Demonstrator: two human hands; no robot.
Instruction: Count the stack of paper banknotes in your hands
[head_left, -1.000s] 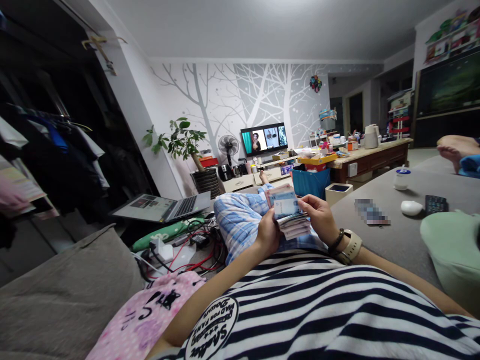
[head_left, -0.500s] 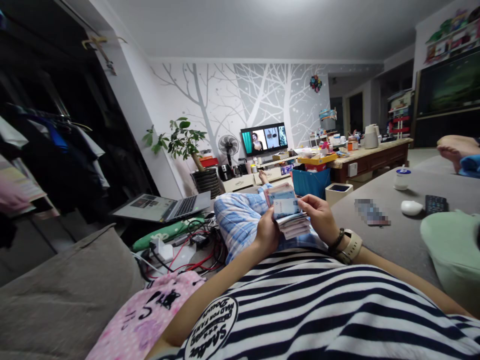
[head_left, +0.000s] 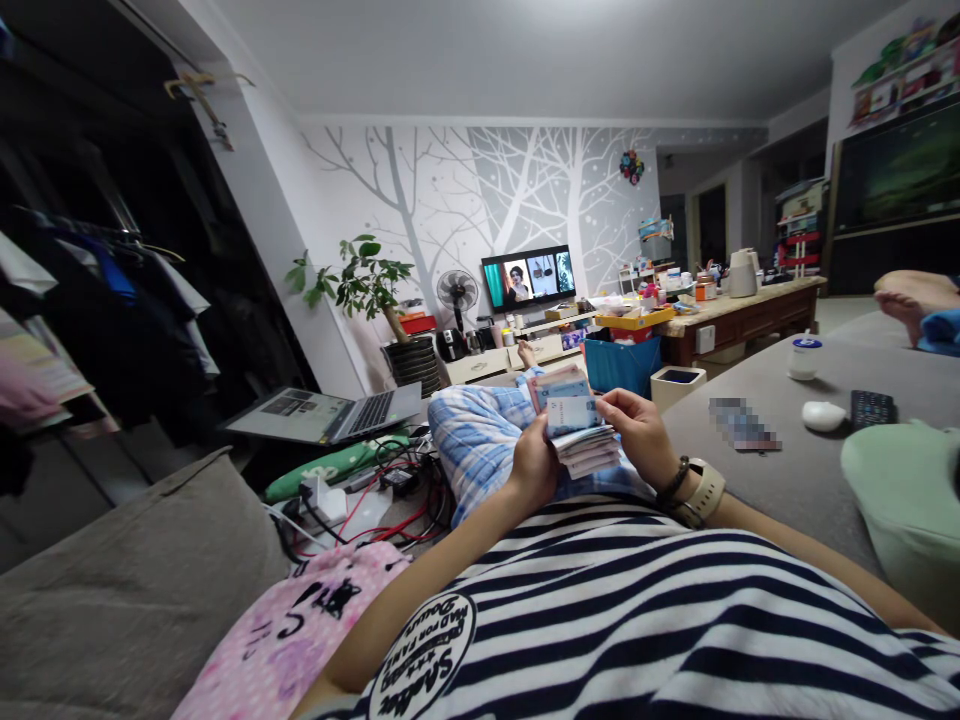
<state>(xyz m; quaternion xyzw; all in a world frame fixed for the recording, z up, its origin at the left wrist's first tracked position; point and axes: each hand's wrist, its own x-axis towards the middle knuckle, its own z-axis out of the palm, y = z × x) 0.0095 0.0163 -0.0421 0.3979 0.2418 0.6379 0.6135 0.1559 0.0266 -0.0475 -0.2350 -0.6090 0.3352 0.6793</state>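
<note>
A folded bundle of pink and blue paper that looks like banknotes [head_left: 573,414] is held over my lap, its upper ends fanned out and the folded layers stacked below. My left hand [head_left: 534,465] is closed around the bundle's left side, thumb on the front. At the right edge, my right hand [head_left: 637,430] pinches the upper corner of a blue note between thumb and fingers. A pale watch and a dark bracelet circle my right wrist. Crossed legs in blue checked trousers [head_left: 469,430] lie behind the bundle.
To the left are an open laptop [head_left: 371,412], tangled cables [head_left: 405,500] and a pink cloth [head_left: 300,620]. On the grey sofa surface at right lie a pixelated phone-shaped item [head_left: 744,425], a white mouse [head_left: 823,416], a lidded jar [head_left: 804,360] and a green cushion [head_left: 900,490]. Another person's foot [head_left: 904,305] shows far right.
My hands and the bundle stay almost in place. The front blue note has shifted very slightly between my fingers. The picture on the television differs a little.
</note>
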